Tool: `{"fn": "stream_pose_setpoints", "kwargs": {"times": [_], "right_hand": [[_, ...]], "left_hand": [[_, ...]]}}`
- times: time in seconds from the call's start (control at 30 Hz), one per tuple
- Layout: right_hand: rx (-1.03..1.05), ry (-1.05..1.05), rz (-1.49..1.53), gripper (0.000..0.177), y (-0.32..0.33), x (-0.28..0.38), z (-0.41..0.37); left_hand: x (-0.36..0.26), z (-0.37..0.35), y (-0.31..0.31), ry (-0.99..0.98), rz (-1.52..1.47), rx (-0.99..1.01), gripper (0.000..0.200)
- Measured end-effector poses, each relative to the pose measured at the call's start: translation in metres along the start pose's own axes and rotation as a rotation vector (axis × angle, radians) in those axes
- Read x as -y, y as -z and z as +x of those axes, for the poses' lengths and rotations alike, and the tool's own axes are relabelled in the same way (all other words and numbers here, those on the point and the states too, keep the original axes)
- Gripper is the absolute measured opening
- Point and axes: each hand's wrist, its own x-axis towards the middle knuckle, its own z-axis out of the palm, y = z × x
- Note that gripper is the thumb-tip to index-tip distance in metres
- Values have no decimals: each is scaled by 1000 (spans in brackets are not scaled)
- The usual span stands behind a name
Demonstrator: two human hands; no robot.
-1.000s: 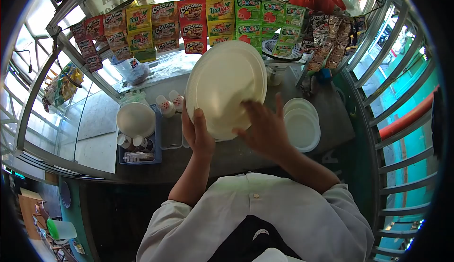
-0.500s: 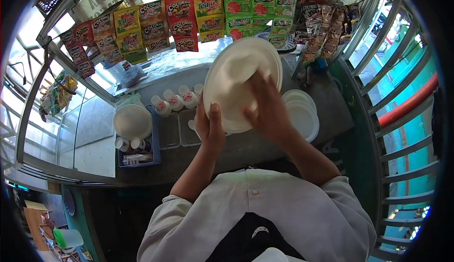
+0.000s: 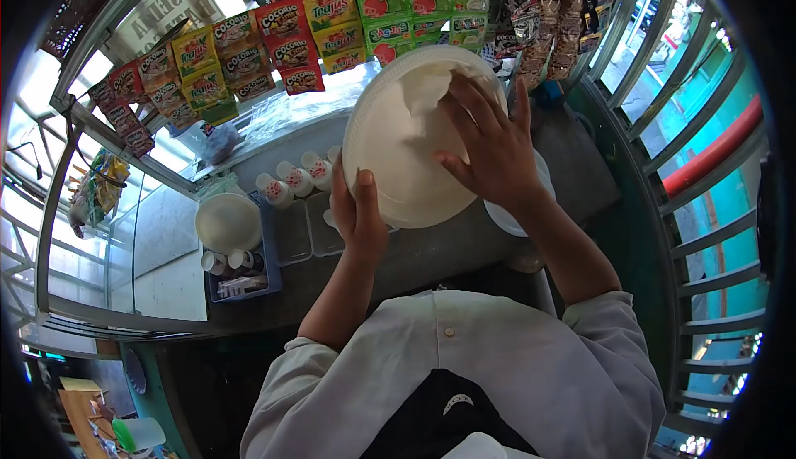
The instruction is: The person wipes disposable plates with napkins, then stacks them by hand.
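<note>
A large white plate (image 3: 390, 165) is tilted up in front of my chest, above the counter. My left hand (image 3: 360, 218) is closed on its left rim, the thumb on the face of the plate. Over the plate's upper right part is my right hand (image 3: 496, 148), fingers spread, with a crumpled white tissue (image 3: 424, 92) at the fingertips against the plate. How firmly the fingers hold the tissue is partly hidden. Behind my right wrist, more white plates (image 3: 507, 218) lie on the counter, partly covered.
White cups (image 3: 292, 179) stand in a row beside clear containers (image 3: 323, 225) on the counter (image 3: 414, 256). At left, a blue basket (image 3: 274, 276) holds jars, with a white bowl (image 3: 228, 221) by it. Drink sachets (image 3: 290, 44) hang ahead; metal bars (image 3: 705, 243) run along the right.
My right hand has shifted right and up across the plate, its fingers now more spread, and the tissue shows more clearly. The plate faces me more and my view has shifted slightly.
</note>
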Motion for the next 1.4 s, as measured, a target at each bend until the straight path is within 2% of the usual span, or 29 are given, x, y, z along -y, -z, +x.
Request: {"fn": "stream_pose_setpoints", "kwargs": {"times": [0.07, 0.17, 0.23, 0.27, 0.3, 0.33, 0.37, 0.4, 0.43, 0.47, 0.57, 0.63, 0.67, 0.73, 0.77, 0.8, 0.83, 0.87, 0.9, 0.97, 1.03, 1.13, 1.2, 1.27, 1.33, 1.4], "right_hand": [[-20, -27, 21, 64, 1, 3, -6], [83, -133, 90, 57, -7, 14, -26], [95, -121, 375, 48, -19, 32, -37], [95, -122, 377, 48, -21, 42, -42], [84, -95, 514, 44, -23, 53, -45], [72, -68, 649, 41, -24, 57, -47], [73, -70, 649, 41, -22, 55, -47], [83, -56, 710, 35, -19, 51, -44], [92, -42, 773, 30, -16, 48, -41], [91, -42, 776, 30, -12, 38, -39], [124, -136, 690, 22, 4, 7, -29], [-294, -268, 674, 23, 15, 2, -23], [-289, -272, 676, 23, 18, 4, -19], [-354, -29, 501, 28, 19, 13, -7], [-354, -38, 496, 28, 10, 15, -4], [-334, 160, 493, 29, -6, 16, -5], [-310, 359, 489, 29, -20, 17, -10], [-307, 355, 488, 29, -30, 15, -18], [-253, 362, 505, 29, -39, 12, -28], [-196, 380, 527, 29, -41, -2, -38], [-103, 325, 287, 31, -36, -21, -50], [-134, 213, 189, 28, -11, -44, -38], [-357, 106, 44, 27, 2, -51, -29], [-389, 101, 47, 27, -6, -56, -21], [-429, 98, 49, 27, -18, -54, -24], [-187, 122, 208, 31, -43, -45, -43]], "left_hand": [[-1, 3, 1, -94, -3, -60, 46], [1, 6, -2, -182, -88, -66, 47], [10, 4, -5, -206, -90, -89, 47], [17, 3, -5, -232, -96, -106, 46], [26, 1, -4, -231, -96, -104, 46], [36, -1, -3, -300, -71, -73, 45], [45, -4, -2, -368, -44, -42, 43], [49, -2, -2, -366, -43, -43, 43], [53, 4, -1, -507, 89, -3, 41], [56, 8, 1, -648, 223, 38, 38], [43, 18, -4, -732, 284, 113, 34], [40, 23, -9, -754, 306, 116, 34], [41, 23, -11, -774, 328, 130, 33], [47, 20, -16, -757, 324, 114, 33], [49, 19, -20, -745, 318, 94, 33], [49, 16, -22, -742, 312, 102, 33], [48, 13, -23, -557, 146, 30, 34], [47, 11, -22, -370, -14, -44, 35], [46, 13, -20, -367, -15, -45, 35], [43, 23, -11, -571, 172, -36, 36], [37, 21, -8, -556, 237, -31, 36], [41, 17, -4, -542, 299, -8, 36], [40, 14, -7, -542, 300, 0, 36], [31, 12, -12, -539, 353, 66, 36], [37, 10, -15, -541, 315, 14, 35], [41, 10, -20, -545, 271, -41, 35]]}}
